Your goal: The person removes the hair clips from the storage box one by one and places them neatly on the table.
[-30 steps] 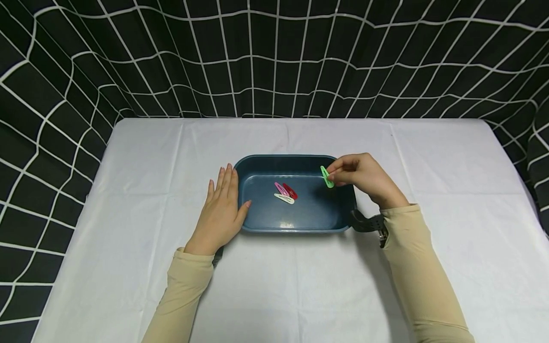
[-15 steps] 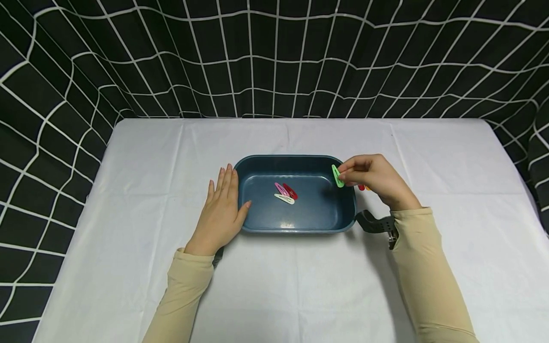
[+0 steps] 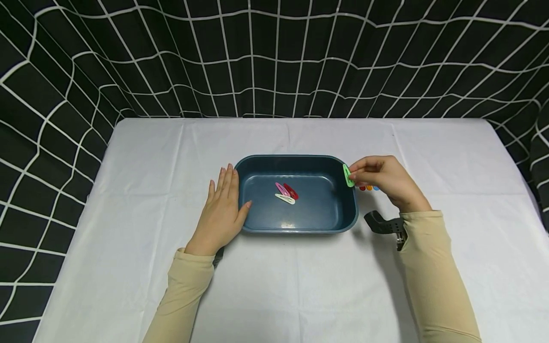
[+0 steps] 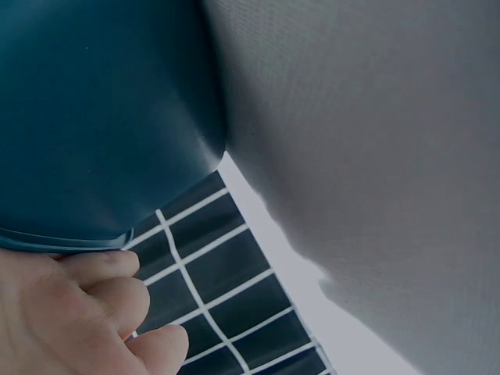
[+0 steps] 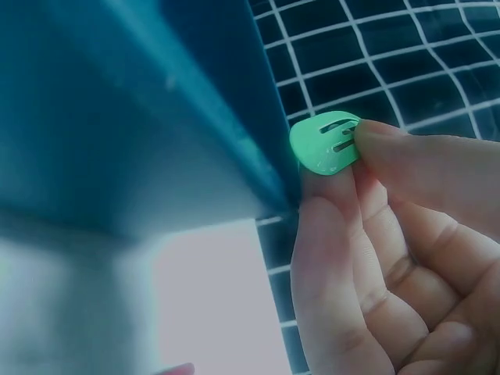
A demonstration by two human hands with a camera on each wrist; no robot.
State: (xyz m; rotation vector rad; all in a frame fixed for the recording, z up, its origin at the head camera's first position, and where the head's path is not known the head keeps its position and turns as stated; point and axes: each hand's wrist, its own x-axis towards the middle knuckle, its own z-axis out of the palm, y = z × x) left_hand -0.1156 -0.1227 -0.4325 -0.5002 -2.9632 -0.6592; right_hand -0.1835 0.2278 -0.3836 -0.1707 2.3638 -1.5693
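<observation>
A green snap hair clip [image 3: 348, 176] is pinched between the thumb and fingers of my right hand [image 3: 388, 182], at the right rim of a dark blue tray [image 3: 317, 212]. In the right wrist view the same clip [image 5: 322, 148] shows close up at the fingertips, beside the tray's wall. My left hand [image 3: 218, 214] lies with straight fingers against the tray's left end, its thumb over the rim. Inside the tray lie a pink hair clip [image 3: 281, 188], a red hair clip [image 3: 291, 191] and a white hair clip [image 3: 285, 198], close together.
Partly under my right hand, small red [image 3: 362, 188], orange [image 3: 369, 187] and blue things [image 3: 376, 188] sit just right of the tray, mostly hidden. A white cloth [image 3: 257, 286] covers the table. Black fabric with a white grid [image 3: 274, 57] hangs behind it.
My right hand has moved right with the green clip, from over the tray to its right rim. The small coloured things beside the tray have come into sight. My left hand stays put.
</observation>
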